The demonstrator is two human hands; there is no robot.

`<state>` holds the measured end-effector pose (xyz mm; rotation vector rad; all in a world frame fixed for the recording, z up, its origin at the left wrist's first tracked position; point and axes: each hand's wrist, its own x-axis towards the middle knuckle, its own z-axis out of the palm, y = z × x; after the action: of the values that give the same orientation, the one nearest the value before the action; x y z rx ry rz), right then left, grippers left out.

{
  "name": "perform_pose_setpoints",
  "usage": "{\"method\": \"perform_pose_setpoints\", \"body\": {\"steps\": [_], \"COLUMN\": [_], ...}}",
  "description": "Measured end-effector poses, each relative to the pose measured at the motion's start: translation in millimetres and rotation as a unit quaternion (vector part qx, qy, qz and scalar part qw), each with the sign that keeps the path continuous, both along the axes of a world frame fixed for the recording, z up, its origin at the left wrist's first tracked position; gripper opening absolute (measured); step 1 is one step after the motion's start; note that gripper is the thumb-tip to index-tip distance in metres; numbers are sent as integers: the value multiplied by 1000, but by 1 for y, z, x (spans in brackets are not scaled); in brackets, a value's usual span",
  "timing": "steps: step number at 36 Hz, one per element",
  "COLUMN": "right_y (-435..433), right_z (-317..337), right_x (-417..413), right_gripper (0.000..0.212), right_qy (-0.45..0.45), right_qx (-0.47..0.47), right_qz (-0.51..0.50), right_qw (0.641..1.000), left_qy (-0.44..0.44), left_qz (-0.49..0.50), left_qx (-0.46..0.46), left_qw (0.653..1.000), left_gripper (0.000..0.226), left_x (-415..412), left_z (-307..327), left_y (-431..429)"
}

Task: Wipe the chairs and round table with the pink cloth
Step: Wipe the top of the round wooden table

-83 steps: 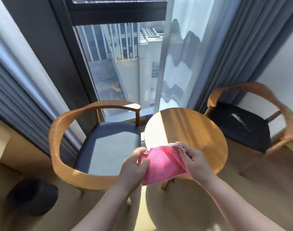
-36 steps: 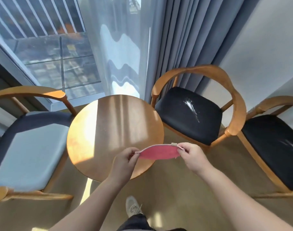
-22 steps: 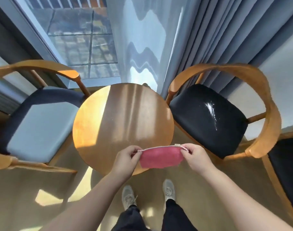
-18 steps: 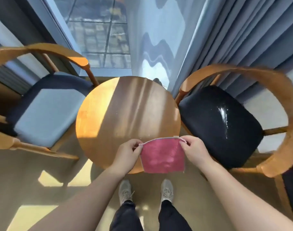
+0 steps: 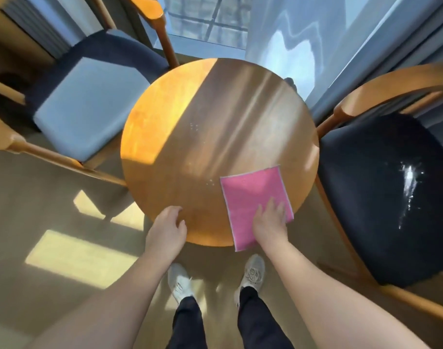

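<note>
The pink cloth (image 5: 250,195) lies spread flat on the near right part of the round wooden table (image 5: 215,127), one corner hanging over the near edge. My right hand (image 5: 269,222) presses flat on the cloth's near half with straight fingers. My left hand (image 5: 166,229) rests on the table's near edge, fingers loosely curled, holding nothing. A wooden chair with a blue seat (image 5: 89,102) stands to the left. To the right stands a wooden chair with a black seat (image 5: 381,197) that carries a white streak (image 5: 408,182).
Small crumbs dot the table top (image 5: 194,125). A window and grey curtains (image 5: 366,41) stand behind the table. My feet in pale shoes (image 5: 180,285) are on the wooden floor just before the table.
Both hands held the cloth stretched in the air over the table's near edge. Now it lies flat on the table, my left hand has let go, and my right hand presses on it.
</note>
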<state>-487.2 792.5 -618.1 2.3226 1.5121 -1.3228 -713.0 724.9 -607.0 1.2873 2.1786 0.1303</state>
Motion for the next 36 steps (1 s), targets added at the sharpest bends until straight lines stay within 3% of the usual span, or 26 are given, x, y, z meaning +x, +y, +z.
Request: {"method": "perform_pose_setpoints", "body": {"steps": [6,14,28,36], "right_y": [2,49,142,143], "right_z": [-45,-85,-107,-106], "right_x": [-31,-37,-41,-43], "right_gripper": [66,78,78,77], "right_qy": [-121,-203,-225,-230], "right_qx": [22,64,211,225], "right_qz": [30,11,149,187], "right_qw": [992,977,939,928], "left_qy": [85,103,94,80], "left_qz": [-94,-176,-219,-217], "left_qx": [-50,-26,9,19], "left_qw": [991,979,971,973], "left_gripper": [57,64,67,68], "left_x": [-33,-57,-68,-70], "left_z": [-32,-65,-91,-92], "left_y": [1,7,-4,-5]}}
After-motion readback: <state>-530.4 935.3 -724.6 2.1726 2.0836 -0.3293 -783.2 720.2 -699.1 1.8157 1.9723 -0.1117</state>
